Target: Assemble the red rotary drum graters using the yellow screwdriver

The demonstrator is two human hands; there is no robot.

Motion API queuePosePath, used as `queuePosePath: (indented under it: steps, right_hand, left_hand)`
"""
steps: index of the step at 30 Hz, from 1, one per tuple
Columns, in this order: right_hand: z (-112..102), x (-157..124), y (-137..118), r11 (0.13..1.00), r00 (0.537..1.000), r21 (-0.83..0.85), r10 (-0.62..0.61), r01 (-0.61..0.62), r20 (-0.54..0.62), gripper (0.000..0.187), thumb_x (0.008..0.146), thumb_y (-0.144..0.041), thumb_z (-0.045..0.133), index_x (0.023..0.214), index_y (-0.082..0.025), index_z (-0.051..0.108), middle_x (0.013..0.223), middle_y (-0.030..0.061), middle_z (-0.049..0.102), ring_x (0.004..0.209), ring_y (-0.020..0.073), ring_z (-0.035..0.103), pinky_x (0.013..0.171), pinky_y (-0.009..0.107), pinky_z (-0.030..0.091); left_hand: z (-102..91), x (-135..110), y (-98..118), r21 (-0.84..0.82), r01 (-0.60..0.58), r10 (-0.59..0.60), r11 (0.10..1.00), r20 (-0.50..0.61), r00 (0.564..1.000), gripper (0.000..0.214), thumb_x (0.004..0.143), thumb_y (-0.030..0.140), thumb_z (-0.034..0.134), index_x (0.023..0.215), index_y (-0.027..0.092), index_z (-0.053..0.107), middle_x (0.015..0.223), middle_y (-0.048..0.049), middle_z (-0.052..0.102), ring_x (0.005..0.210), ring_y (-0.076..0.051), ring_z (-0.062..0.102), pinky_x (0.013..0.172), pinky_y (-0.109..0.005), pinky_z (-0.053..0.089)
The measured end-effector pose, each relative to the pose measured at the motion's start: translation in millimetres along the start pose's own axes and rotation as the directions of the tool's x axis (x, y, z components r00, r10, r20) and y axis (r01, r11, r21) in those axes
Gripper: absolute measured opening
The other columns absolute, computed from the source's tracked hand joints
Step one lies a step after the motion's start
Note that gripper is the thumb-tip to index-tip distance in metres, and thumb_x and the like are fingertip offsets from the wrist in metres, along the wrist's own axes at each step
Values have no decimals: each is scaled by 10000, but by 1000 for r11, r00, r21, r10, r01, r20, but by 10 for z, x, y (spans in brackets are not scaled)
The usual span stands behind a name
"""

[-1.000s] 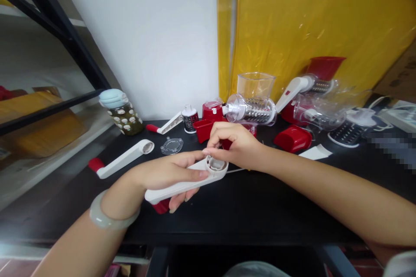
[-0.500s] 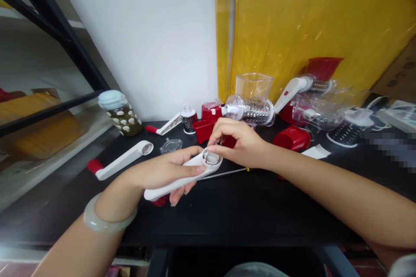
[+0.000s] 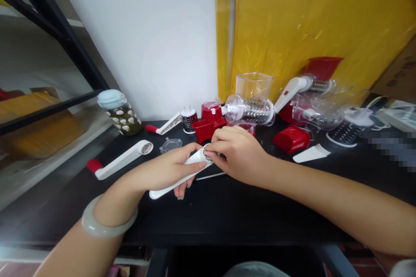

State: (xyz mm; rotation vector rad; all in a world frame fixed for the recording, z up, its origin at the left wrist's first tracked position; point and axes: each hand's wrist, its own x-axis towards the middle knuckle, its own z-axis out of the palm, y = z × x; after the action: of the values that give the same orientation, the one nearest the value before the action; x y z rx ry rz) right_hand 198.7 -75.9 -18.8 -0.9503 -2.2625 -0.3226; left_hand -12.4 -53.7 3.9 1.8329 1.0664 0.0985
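My left hand is wrapped round a white crank handle, its thumb along the upper face. The handle's round socket end points toward my right hand. Fingers of that hand are pinched together at the socket and cover part of it; whatever they may hold is hidden. A thin metal rod lies on the table just behind the handle. To the left rests another white crank handle with a red knob. A clear plastic piece lies behind my left hand.
Along the back stand a small grater drum, a red base, a clear grater body and a further grater. A red cup and a white flat piece lie right. A lidded jar stands left on the black table.
My right hand has turned and come down over the socket, covering more of it. The handle in my left hand has tilted and its red knob no longer shows.
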Motion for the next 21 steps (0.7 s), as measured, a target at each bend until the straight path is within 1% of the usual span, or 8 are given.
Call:
queuePosePath:
  steps: [2,4,8,14,18,21]
  right_hand:
    - [5,-4,-41,997,999,-72,11,-8,36,236,921,-198,555,720,-173,677,754,17,596,722,157,485,679,334,306]
    - [9,-6,-68,993,997,-118,-2,11,74,237,921,-181,543,717,-177,663,772,16,596,720,158,470,680,342,286]
    - [9,-9,-86,985,994,-166,-19,37,106,233,925,-176,528,729,-174,654,774,23,582,726,169,462,676,349,263]
    - [30,-6,-63,990,997,-140,-13,24,81,253,937,-204,522,720,-169,649,751,22,579,730,167,468,681,345,268]
    - [59,-2,-50,990,997,-136,-28,38,72,266,937,-213,534,700,-173,648,737,18,576,713,161,455,674,335,272]
    - [91,-9,-33,991,998,-127,-40,45,41,266,930,-211,538,690,-174,647,716,18,574,703,160,451,670,325,282]
  left_hand:
    - [19,1,4,23,2,-2,1000,-12,1000,440,926,599,476,1166,232,435,665,51,605,460,-139,631,413,-197,450]
    - [34,1,10,41,5,-4,999,-19,1000,437,928,592,473,1176,235,432,667,50,604,464,-147,636,422,-208,462]
    - [51,-4,24,74,14,-12,997,-35,999,452,928,594,462,1189,226,432,674,42,607,472,-157,643,433,-224,471]
    - [70,-12,27,129,-3,10,992,-54,998,416,942,582,437,1170,233,445,658,50,603,484,-171,659,455,-244,488]
    - [74,-12,26,149,1,8,989,-62,998,407,948,579,426,1173,241,443,663,52,609,489,-174,664,456,-246,487]
    - [65,-12,31,156,3,6,988,-58,998,404,949,579,427,1169,240,442,664,50,615,488,-172,665,459,-242,489]
